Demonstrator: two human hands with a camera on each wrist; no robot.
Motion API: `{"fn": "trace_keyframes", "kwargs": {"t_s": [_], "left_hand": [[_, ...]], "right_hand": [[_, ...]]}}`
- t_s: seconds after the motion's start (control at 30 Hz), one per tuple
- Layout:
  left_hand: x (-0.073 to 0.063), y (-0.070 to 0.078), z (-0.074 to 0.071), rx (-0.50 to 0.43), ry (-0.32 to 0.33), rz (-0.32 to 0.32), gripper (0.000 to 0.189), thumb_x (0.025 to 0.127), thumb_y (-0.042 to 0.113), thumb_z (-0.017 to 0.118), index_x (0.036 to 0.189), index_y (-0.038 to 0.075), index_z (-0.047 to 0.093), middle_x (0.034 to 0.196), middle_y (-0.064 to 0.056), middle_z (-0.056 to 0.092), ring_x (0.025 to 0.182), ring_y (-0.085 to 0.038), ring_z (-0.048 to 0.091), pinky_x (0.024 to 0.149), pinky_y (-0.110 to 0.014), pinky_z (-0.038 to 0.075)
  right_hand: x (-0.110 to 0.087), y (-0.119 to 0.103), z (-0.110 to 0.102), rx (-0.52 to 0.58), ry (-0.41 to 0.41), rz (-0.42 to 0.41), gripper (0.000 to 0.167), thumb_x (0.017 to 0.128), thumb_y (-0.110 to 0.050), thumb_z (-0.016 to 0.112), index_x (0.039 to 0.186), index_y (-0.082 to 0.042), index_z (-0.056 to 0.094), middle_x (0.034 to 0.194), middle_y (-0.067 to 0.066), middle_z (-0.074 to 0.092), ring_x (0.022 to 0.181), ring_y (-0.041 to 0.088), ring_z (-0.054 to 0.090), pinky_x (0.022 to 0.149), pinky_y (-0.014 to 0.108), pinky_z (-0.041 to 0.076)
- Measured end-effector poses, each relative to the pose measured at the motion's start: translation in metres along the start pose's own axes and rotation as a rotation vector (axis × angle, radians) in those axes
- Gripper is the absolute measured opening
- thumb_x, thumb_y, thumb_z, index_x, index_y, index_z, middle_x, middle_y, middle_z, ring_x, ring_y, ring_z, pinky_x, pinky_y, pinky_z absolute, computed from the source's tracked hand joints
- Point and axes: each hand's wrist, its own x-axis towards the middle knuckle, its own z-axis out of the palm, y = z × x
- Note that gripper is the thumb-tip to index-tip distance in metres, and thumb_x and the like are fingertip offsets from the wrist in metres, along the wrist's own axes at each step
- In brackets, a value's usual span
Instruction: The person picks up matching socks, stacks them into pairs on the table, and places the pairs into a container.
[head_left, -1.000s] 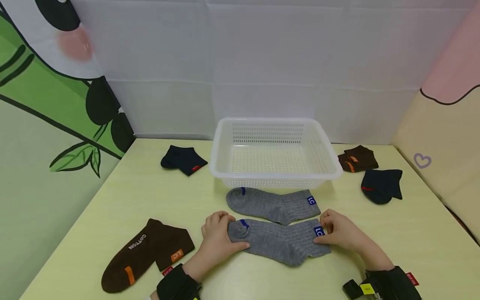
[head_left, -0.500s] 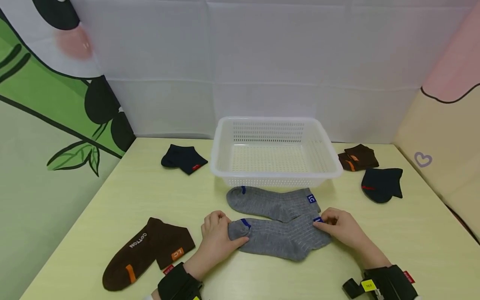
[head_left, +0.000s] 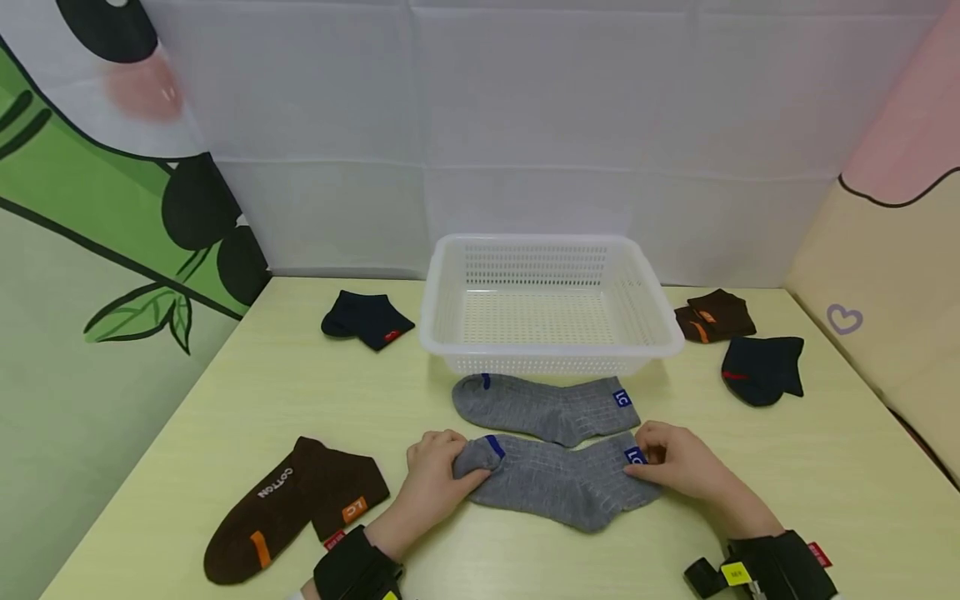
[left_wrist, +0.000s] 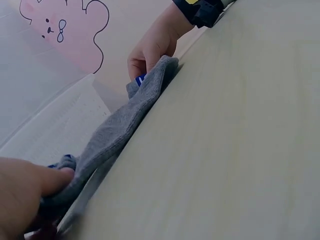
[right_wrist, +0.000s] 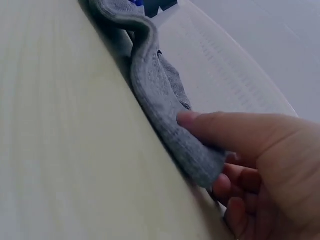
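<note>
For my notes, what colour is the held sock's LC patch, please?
The LC patch is blue and white, clearest in the head view.

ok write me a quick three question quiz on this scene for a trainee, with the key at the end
1. The right hand pinches the nearer grey sock at its: A) toe, B) heel, C) tagged cuff?
2. True or false: the farther grey sock lies between the nearer one and the white plastic basket.
3. What word is printed on the foot of the large brown sock beside the left hand?

Key: 1 C; 2 true; 3 COTTON.
</note>
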Motion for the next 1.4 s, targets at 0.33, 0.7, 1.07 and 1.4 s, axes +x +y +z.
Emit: {"fn": "trace_keyframes", "kwargs": {"t_s": [0.33, 0.7, 1.07, 1.4], "left_hand": [[0.001, -0.001, 0.001, -0.549, -0.143, -0.066, 0.02, 0.091, 0.021, 0.063, 0.103, 0.006, 0.063, 0.093, -0.003, 0.066, 0.084, -0.007, 0.06, 0.072, -0.021, 0.047], [0.026, 0.012, 0.008, -0.67, 0.058, -0.199, 0.01, 0.096, 0.011, 0.053, 0.092, 0.002, 0.051, 0.057, -0.002, 0.046, 0.052, -0.013, 0.051, 0.056, -0.024, 0.046], [0.042, 0.01, 0.016, -0.718, 0.25, -0.135, 0.027, 0.096, 0.007, 0.053, 0.116, -0.001, 0.037, 0.074, -0.001, 0.05, 0.068, -0.006, 0.043, 0.065, -0.018, 0.037], [0.053, 0.009, 0.021, -0.627, 0.339, -0.151, 0.019, 0.095, 0.011, 0.056, 0.107, 0.002, 0.044, 0.079, -0.009, 0.06, 0.076, -0.012, 0.044, 0.071, -0.022, 0.033]], "right_hand": [[-0.004, 0.023, -0.008, 0.539, -0.099, -0.055, 0.014, 0.087, 0.006, 0.059, 0.09, -0.008, 0.061, 0.085, -0.008, 0.059, 0.075, 0.001, 0.056, 0.062, 0.021, 0.047], [0.013, 0.008, 0.006, 0.846, 0.279, 0.065, 0.025, 0.099, -0.005, 0.043, 0.093, -0.02, 0.062, 0.076, -0.011, 0.06, 0.062, 0.0, 0.055, 0.052, 0.017, 0.043], [0.031, -0.001, 0.017, 0.713, 0.564, 0.222, 0.019, 0.096, -0.011, 0.052, 0.088, -0.024, 0.062, 0.065, -0.013, 0.058, 0.049, 0.0, 0.043, 0.043, 0.019, 0.032], [0.038, -0.004, 0.019, 0.481, 0.609, 0.261, 0.011, 0.093, 0.003, 0.049, 0.101, 0.006, 0.057, 0.073, -0.016, 0.054, 0.064, -0.001, 0.046, 0.058, 0.015, 0.038]]}}
